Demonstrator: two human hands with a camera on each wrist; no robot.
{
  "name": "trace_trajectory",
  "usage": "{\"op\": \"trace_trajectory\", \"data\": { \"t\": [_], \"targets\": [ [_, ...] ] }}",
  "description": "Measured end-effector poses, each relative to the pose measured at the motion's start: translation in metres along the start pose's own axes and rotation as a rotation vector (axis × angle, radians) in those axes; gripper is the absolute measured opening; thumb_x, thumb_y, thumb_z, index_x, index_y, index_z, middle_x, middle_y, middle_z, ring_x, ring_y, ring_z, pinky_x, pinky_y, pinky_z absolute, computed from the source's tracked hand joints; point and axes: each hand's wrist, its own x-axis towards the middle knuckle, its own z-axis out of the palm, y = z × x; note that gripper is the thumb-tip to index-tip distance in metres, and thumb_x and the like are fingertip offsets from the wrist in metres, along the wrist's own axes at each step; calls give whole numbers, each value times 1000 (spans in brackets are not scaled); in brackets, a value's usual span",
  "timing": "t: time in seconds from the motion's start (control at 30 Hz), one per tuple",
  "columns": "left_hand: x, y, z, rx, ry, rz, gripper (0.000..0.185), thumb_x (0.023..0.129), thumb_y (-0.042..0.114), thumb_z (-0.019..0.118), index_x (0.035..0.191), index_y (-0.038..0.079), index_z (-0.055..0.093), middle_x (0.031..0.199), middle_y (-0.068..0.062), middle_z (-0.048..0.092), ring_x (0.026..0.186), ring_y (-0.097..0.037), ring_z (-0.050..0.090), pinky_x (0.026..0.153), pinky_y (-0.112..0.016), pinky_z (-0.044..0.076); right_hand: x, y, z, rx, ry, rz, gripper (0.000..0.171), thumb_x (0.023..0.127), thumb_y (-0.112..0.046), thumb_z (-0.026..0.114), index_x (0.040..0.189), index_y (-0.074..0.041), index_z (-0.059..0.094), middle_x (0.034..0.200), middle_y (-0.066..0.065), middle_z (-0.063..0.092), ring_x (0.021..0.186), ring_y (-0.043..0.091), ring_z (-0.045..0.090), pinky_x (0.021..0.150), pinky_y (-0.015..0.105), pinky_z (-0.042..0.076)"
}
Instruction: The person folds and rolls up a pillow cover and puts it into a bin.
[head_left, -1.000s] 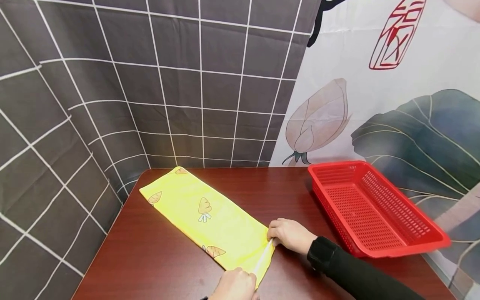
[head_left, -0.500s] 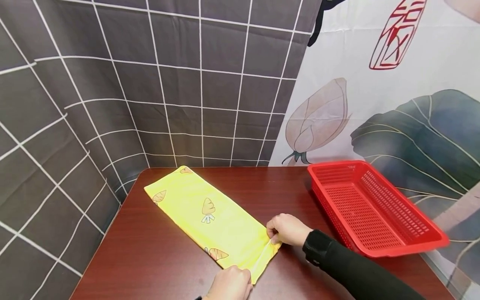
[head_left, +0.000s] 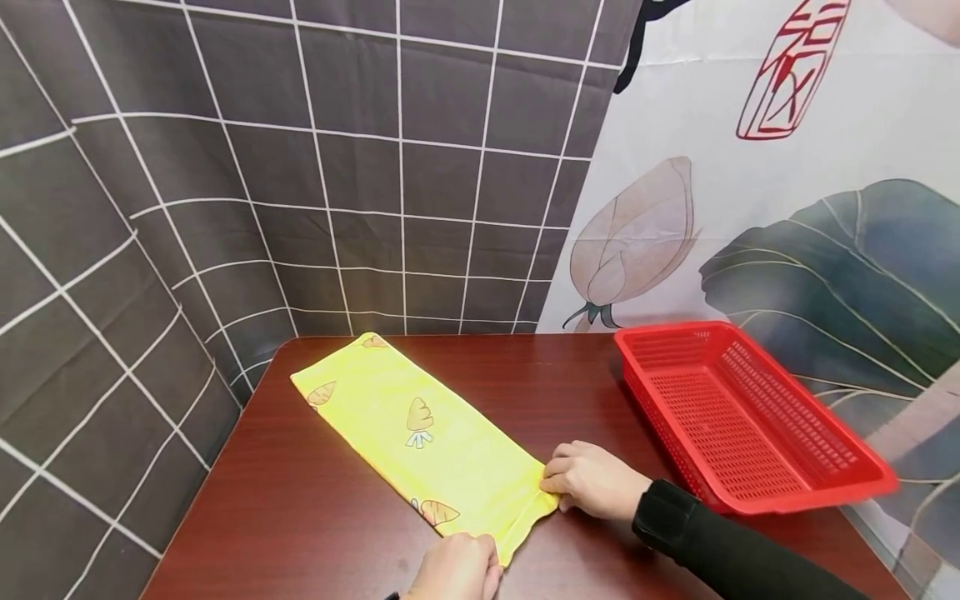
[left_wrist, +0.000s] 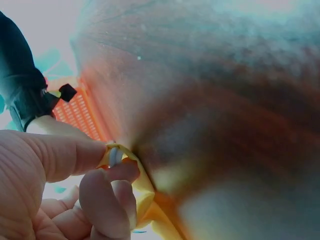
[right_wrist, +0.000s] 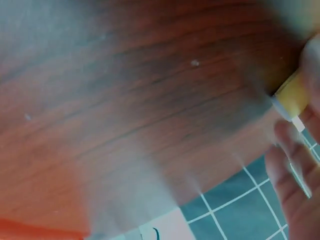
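Two hands pinch the near corners of the yellow cloth (head_left: 420,437), which lies along the table's (head_left: 315,533) left side: left hand (head_left: 457,573), right hand (head_left: 596,481). Soft, light and limp, it is likely best gripped at corners.

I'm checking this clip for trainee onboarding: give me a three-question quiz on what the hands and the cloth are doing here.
1. True or false: the red basket has something in it.
2. Which hand pinches the corner of the yellow cloth nearest the camera: A) left hand, B) right hand, C) neither?
3. Fill in: the cloth lies folded into a long strip on the ___ table.

Key
1. False, it looks empty.
2. A; the left wrist view shows thumb and finger pinching the yellow edge.
3. Brown (dark reddish wood).
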Motion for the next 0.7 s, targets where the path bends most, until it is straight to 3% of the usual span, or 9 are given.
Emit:
{"op": "trace_trajectory", "data": {
  "t": [0.07, 0.2, 0.33, 0.5, 0.6, 0.7],
  "targets": [
    [-1, -1, -1, -13, 10, 3, 24, 87, 28, 79, 73, 26, 60, 63, 17, 51, 58, 2, 47, 51, -24, 38, 2, 0, 0, -30, 6, 3, 21, 82, -15, 87, 98, -28, 80, 95, -14, 77, 91, 11, 61, 80, 27, 51],
    [-4, 7, -18, -27, 2, 7, 22, 87, 28, 79, 73, 25, 62, 63, 16, 52, 58, 1, 47, 51, -25, 38, 11, -1, 0, -64, -11, 30, 15, 88, -14, 81, 87, -28, 77, 87, -15, 75, 87, 12, 57, 75, 25, 45],
    [-7, 19, -36, -36, -12, -7, 22, 86, 28, 79, 73, 24, 62, 63, 16, 53, 58, 1, 46, 51, -27, 39, 26, -2, -4, -77, -108, 97, 23, 85, -9, 81, 78, -28, 71, 76, -16, 70, 79, 12, 52, 68, 23, 35],
    [-9, 28, -44, -63, -47, -59, 31, 84, 43, 82, 81, 22, 59, 64, 14, 50, 57, -2, 45, 51, -29, 38, 41, -2, -5, -50, -225, 178, 25, 85, -8, 81, 77, -27, 68, 69, -13, 67, 71, 12, 52, 65, 24, 40],
    [-7, 36, -47, 6, -71, -97, 40, 80, 48, 86, 81, 19, 60, 65, 8, 54, 59, -9, 54, 52, -32, 43, 45, -1, -2, -10, -255, 203, 24, 85, -6, 79, 77, -25, 68, 69, -9, 60, 66, 12, 50, 64, 25, 43],
    [-3, 44, -48, 141, -98, -98, 37, 80, 45, 88, 78, 15, 66, 68, 2, 61, 66, -14, 62, 54, -38, 52, 47, -2, -1, 23, -271, 216, 23, 84, -4, 78, 77, -24, 69, 70, -7, 54, 65, 11, 47, 62, 23, 43]
  ]
}}
